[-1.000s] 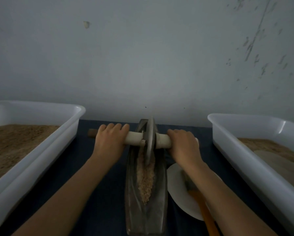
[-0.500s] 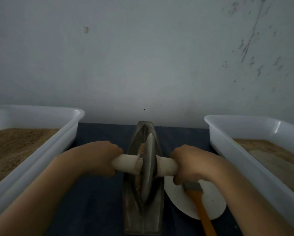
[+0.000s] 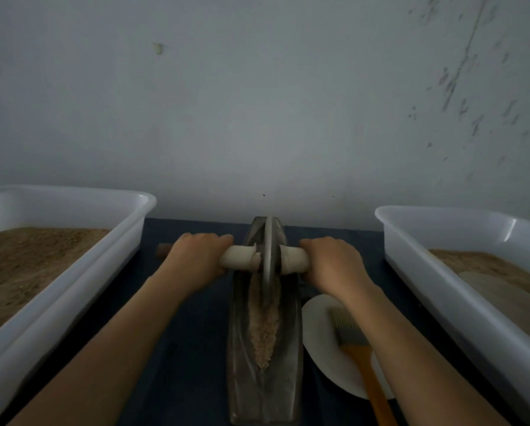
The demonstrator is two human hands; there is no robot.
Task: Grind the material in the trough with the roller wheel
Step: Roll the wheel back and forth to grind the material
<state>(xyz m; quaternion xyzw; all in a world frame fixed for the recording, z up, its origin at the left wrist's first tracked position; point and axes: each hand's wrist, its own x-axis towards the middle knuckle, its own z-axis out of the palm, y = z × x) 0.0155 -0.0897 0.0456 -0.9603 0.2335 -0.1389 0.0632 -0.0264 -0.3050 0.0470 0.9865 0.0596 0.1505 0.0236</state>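
Note:
A long dark metal trough [image 3: 242, 348] lies on the blue table, running away from me. A strip of pale tan ground material [image 3: 265, 330] fills its groove. The grey roller wheel [image 3: 269, 256] stands upright in the groove at the trough's far end. A pale wooden axle handle [image 3: 237, 256] passes through the wheel. My left hand [image 3: 196, 259] grips the handle on the left of the wheel. My right hand [image 3: 334, 262] grips the handle on the right of the wheel.
A white tub [image 3: 73, 272] of brown powder stands at the left, and another white tub [image 3: 460, 290] with powder at the right. A white plate [image 3: 322, 342] with an orange-handled brush [image 3: 365, 364] on it lies right of the trough. A grey wall rises behind the table.
The wheel was at the far end, came back toward me to mid-trough half a second ago, and has now rolled out to the far end again, uncovering the material strip.

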